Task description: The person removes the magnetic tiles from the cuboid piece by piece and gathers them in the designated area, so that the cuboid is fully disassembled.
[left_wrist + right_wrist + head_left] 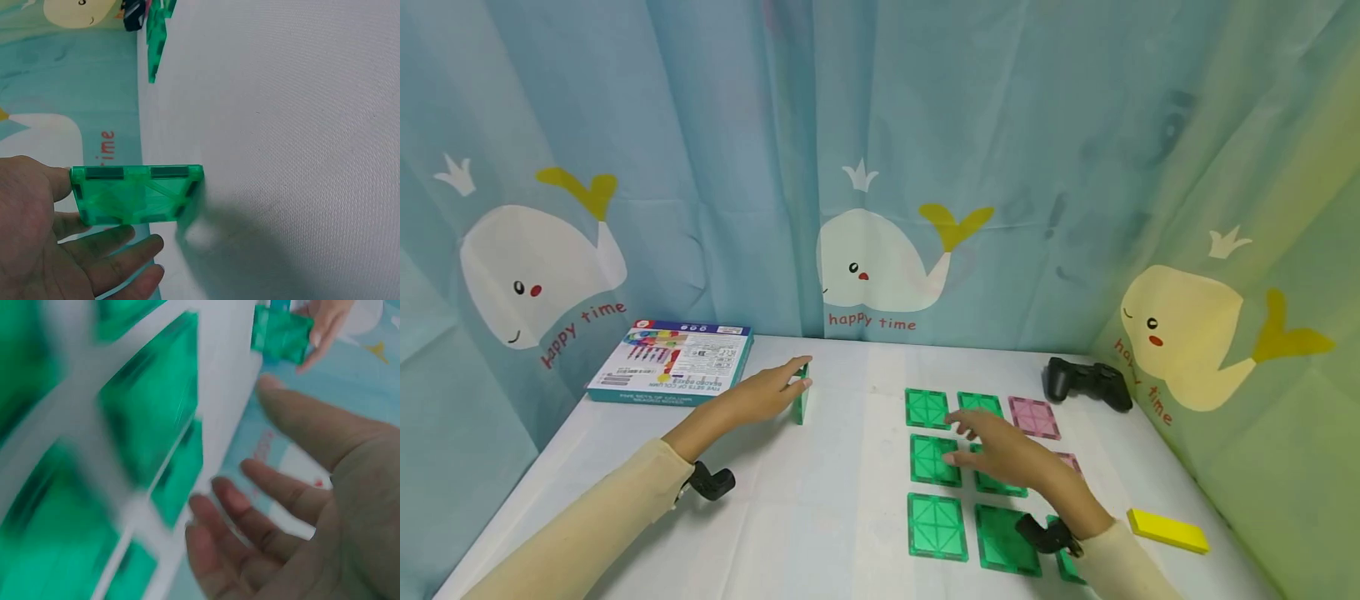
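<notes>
My left hand (762,395) pinches a green magnetic tile (802,403) between thumb and fingers. In the left wrist view this tile (134,195) stands on edge, its lower side at the white table, with the other fingers stretched out beside it. My right hand (1003,450) holds nothing and hovers over the laid-out tiles, thumb and fingers spread. Flat on the table beneath it lie several green square tiles (937,527) in spaced rows. A pink tile (1034,417) ends the back row; a second pink one (1068,460) is partly hidden by my right hand.
At the back left lies a flat boxed set (670,367). A black game controller (1087,382) sits at the back right, and a yellow block (1167,531) is near the right edge. A whale-printed curtain (880,100) encloses the table.
</notes>
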Demonstrator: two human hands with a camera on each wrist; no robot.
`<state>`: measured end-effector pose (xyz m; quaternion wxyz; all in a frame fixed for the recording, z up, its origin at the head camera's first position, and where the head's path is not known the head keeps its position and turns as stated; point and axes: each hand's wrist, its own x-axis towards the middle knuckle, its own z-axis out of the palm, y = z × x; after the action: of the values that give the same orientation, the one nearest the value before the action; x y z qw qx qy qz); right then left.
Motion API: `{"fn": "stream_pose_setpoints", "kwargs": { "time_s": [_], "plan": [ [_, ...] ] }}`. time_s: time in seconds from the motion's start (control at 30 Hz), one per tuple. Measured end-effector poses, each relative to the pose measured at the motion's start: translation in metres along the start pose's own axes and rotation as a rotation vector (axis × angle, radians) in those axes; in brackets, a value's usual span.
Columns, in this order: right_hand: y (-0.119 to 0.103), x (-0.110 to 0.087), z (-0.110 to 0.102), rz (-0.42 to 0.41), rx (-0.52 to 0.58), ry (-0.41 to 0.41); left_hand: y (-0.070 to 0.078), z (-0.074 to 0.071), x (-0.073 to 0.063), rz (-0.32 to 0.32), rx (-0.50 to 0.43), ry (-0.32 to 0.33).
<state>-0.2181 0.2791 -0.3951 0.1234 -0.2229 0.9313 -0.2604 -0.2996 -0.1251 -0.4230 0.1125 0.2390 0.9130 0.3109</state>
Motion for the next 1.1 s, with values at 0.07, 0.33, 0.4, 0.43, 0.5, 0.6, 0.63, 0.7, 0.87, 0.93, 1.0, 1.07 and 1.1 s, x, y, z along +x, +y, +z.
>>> {"fn": "stream_pose_setpoints", "kwargs": {
  "time_s": [0.07,0.33,0.4,0.43,0.5,0.6,0.63,0.7,0.87,0.93,1.0,1.07,1.1],
  "plan": [
    [-0.006,0.026,0.007,-0.037,0.055,-0.049,-0.001,0.0,0.001,0.003,0.006,0.006],
    [-0.037,0.11,0.038,-0.081,0.143,-0.123,0.0,0.001,-0.001,-0.013,0.015,0.007],
    [-0.047,0.123,0.044,-0.074,0.128,-0.123,0.001,0.001,0.0,-0.012,0.019,0.008],
    [-0.052,0.129,0.047,-0.07,0.129,-0.13,0.002,0.001,0.0,-0.012,0.024,0.012],
    [-0.061,0.141,0.053,-0.062,0.126,-0.148,0.002,0.001,0.0,-0.011,0.031,0.018],
    [-0.074,0.155,0.062,-0.044,0.128,-0.188,0.003,-0.001,-0.001,-0.007,0.028,0.019],
    [-0.078,0.158,0.065,-0.037,0.133,-0.201,0.003,-0.001,-0.002,-0.007,0.026,0.016],
    [-0.086,0.165,0.07,-0.034,0.146,-0.219,0.003,-0.001,-0.002,-0.001,0.023,0.011],
    [-0.104,0.178,0.083,-0.041,0.114,-0.221,0.003,-0.001,-0.003,0.007,0.026,0.012],
    [-0.108,0.182,0.088,-0.031,0.074,-0.198,0.002,-0.001,-0.003,-0.001,0.018,0.011],
    [-0.11,0.184,0.091,-0.013,0.049,-0.171,0.001,-0.001,-0.003,-0.009,0.016,0.008],
    [-0.111,0.185,0.094,-0.002,0.035,-0.143,0.001,-0.001,-0.003,-0.014,0.012,0.009],
    [-0.111,0.185,0.095,0.0,0.029,-0.133,0.0,-0.002,-0.003,-0.015,0.011,0.01]
  ]
}}
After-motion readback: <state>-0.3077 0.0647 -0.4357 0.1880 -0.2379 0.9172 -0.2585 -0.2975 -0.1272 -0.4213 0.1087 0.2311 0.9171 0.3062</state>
